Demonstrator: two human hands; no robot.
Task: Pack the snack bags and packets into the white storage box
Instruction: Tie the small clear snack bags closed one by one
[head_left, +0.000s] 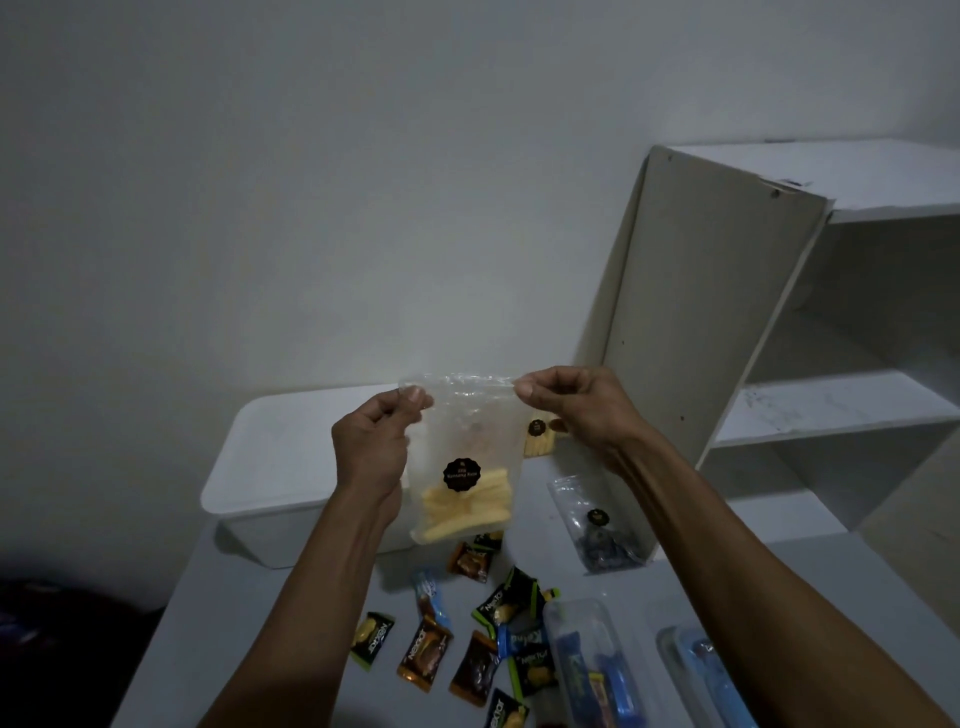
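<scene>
Clear snack bag (465, 462) with yellow sticks and a black round label is up in the air in front of the white storage box (270, 467) — left hand (376, 441) pinches its top left corner, right hand (569, 402) pinches the top right, other fingers curled in. Second clear bag with dark contents (597, 530) lies on the grey table (218, 623) just right of it, another yellow-stick bag (537, 439) partly hidden behind. Small wrapped packets (478, 639) scattered on the table near the camera, clear plastic tubs (597, 670) beside them — white shelf unit (779, 338) stands at right.
</scene>
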